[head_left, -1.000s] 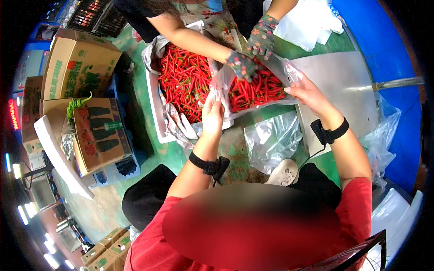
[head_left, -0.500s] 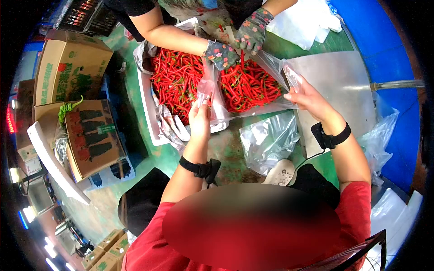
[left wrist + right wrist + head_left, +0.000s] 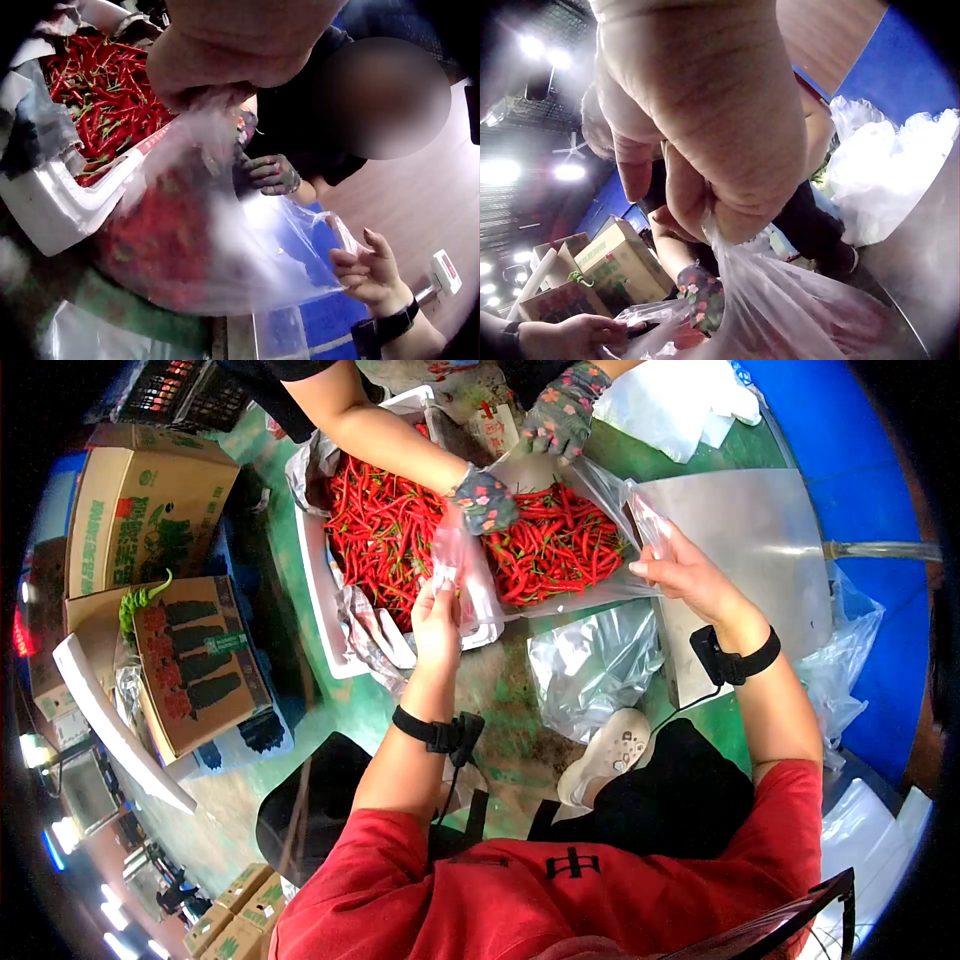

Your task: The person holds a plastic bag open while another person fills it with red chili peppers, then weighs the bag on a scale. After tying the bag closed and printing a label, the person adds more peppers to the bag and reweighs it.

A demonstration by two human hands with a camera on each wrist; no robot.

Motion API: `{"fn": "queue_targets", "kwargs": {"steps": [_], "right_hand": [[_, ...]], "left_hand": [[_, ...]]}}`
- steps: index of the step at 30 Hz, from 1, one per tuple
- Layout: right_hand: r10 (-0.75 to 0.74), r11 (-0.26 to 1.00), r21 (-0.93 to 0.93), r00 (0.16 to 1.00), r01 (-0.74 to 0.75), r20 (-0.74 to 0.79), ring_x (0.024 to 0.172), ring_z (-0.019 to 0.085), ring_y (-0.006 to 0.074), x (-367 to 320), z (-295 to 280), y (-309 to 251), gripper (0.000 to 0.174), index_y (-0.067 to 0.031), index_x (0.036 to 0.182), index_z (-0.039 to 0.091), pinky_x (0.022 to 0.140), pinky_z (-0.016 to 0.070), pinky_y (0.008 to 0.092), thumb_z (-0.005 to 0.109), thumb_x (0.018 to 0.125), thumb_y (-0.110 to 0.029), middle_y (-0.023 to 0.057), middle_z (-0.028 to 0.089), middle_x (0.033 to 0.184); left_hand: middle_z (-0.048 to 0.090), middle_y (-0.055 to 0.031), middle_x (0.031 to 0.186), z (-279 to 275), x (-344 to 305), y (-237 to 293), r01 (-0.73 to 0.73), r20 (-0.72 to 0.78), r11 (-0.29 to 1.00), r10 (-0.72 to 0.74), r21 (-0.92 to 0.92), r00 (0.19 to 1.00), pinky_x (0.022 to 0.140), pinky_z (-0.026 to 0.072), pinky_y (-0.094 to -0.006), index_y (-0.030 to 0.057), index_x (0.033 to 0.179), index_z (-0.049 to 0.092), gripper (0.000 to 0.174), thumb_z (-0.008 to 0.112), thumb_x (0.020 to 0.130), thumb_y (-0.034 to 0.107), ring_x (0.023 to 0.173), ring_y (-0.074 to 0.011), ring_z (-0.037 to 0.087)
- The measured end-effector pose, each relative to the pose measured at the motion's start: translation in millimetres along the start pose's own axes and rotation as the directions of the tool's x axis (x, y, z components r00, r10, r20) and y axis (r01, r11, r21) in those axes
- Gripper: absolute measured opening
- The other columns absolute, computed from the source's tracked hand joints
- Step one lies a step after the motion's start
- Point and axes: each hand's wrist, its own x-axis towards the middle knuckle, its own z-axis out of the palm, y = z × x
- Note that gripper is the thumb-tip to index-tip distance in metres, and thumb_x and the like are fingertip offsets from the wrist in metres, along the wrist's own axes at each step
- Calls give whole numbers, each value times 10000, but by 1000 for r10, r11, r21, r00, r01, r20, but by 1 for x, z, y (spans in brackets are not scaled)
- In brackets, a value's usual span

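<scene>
A clear plastic bag (image 3: 482,582) full of red chili peppers (image 3: 565,550) is stretched between my two hands. My left hand (image 3: 437,625) pinches its near left rim, beside the white foam box (image 3: 335,620). On the opposite side, my right hand (image 3: 692,578) grips the gathered rim, the plastic bunched between thumb and fingers in the right wrist view. More chili peppers (image 3: 385,525) fill the foam box. Another person's flowered gloved hand (image 3: 484,500) reaches over the bag's left edge, and their other gloved hand (image 3: 560,420) is at the far rim.
A metal plate (image 3: 740,550) lies right of the bag. Loose clear plastic (image 3: 595,670) is on the floor in front of my feet. Cardboard boxes (image 3: 150,510) stand at left, with a curved white strip (image 3: 120,720) before them. White plastic bags (image 3: 680,405) lie at the far right.
My left hand has shifted left with its side of the bag, widening the mouth. The other person's nearer gloved hand has moved from over the bagged peppers leftward to the bag's edge.
</scene>
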Motion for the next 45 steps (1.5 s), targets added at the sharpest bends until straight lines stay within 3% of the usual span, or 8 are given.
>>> {"fn": "queue_targets", "kwargs": {"steps": [14, 17, 28, 37, 39, 41, 43, 45], "right_hand": [[-83, 996, -18, 997, 83, -6, 586, 337, 33, 1, 4, -2, 686, -145, 1315, 220, 456, 241, 166, 598, 745, -196, -38, 379, 750], [-97, 995, 9, 995, 97, -22, 597, 345, 35, 2, 6, 0, 668, -142, 1307, 238, 473, 259, 168, 597, 746, -200, -39, 379, 753], [-112, 994, 16, 994, 112, 13, 620, 365, 35, -4, 12, -3, 685, -141, 1318, 219, 494, 283, 169, 601, 753, -209, -43, 390, 752], [-125, 990, 81, 989, 119, 75, 584, 350, 32, -14, 14, 0, 729, -144, 1338, 170, 466, 260, 162, 599, 753, -217, -39, 389, 717], [-122, 992, 43, 989, 119, 79, 571, 342, 34, -16, 15, 0, 726, -148, 1338, 171, 459, 252, 167, 597, 754, -215, -40, 381, 699], [-121, 991, 74, 989, 115, 81, 558, 328, 35, -19, 15, 0, 723, -144, 1337, 176, 452, 243, 170, 596, 753, -209, -43, 373, 690], [-102, 995, 21, 993, 101, 60, 556, 325, 34, -20, 12, 4, 718, -142, 1335, 178, 448, 239, 169, 593, 753, -203, -46, 371, 691], [-84, 996, 6, 996, 84, 41, 557, 327, 33, -23, 12, 1, 713, -141, 1333, 183, 447, 240, 169, 592, 753, -202, -45, 374, 693]], "left_hand": [[467, -5, 688, -20, 6, -31, -151, -86, 964, 173, 219, 981, 538, 364, -195, 34, 949, 478, 162, 498, 831, 144, 580, -68, 429], [520, -82, 820, -20, -26, -40, -471, 398, 112, 386, 875, 832, 727, 392, -340, 59, 1073, 455, 502, 680, 644, 192, 793, -222, 502], [551, -23, 835, -78, -19, -45, -462, 491, -172, 213, 870, 845, 788, 356, -355, 145, 1129, 438, 582, 669, 596, 102, 825, -221, 518], [554, -76, 811, -57, -16, -12, -426, 467, -193, 333, 884, 819, 799, 365, -372, 118, 958, 532, 363, 644, 613, 123, 832, -266, 520], [530, -108, 877, -38, -2, -2, -357, 233, 229, 434, 906, 870, 763, 384, -376, 56, 901, 484, 389, 673, 621, 250, 811, -289, 515], [526, -147, 928, -11, 12, 5, -114, -179, 836, 245, 537, 953, 754, 404, -346, -4, 947, 454, 511, 682, 654, 347, 846, -274, 517], [525, -183, 947, 8, 33, 2, -96, -276, 692, 407, 716, 871, 790, 396, -319, -58, 996, 425, 612, 685, 665, 387, 867, -252, 518], [550, -162, 947, 33, 40, 11, 74, -358, 711, 259, 700, 897, 745, 423, -323, -48, 1001, 455, 541, 680, 668, 313, 830, -244, 537]]}}
